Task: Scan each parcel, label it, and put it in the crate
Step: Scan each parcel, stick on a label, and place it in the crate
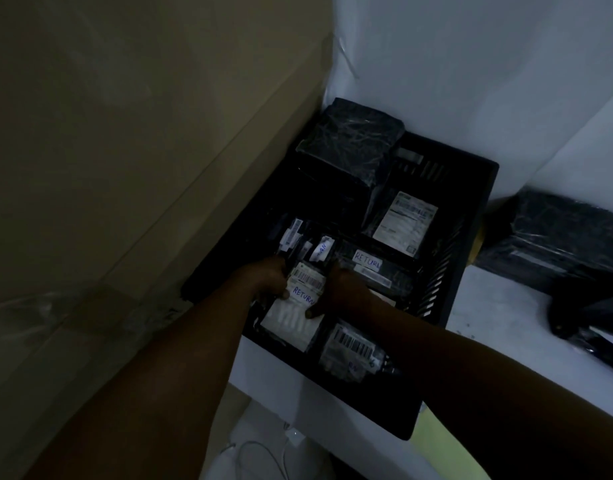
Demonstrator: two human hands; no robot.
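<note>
A black slatted crate stands on a white surface, packed with several dark wrapped parcels. Both my hands reach into its near left part. My left hand and my right hand grip the two sides of a small parcel with a barcode label and a white tag reading RETURN. The parcel sits among the others inside the crate. Another parcel tagged RETURN lies just right of it. A big black parcel fills the far corner.
A large cardboard box rises close along the crate's left side. A white wall stands behind. More black wrapped parcels lie on the white surface to the right. White cables lie on the floor below.
</note>
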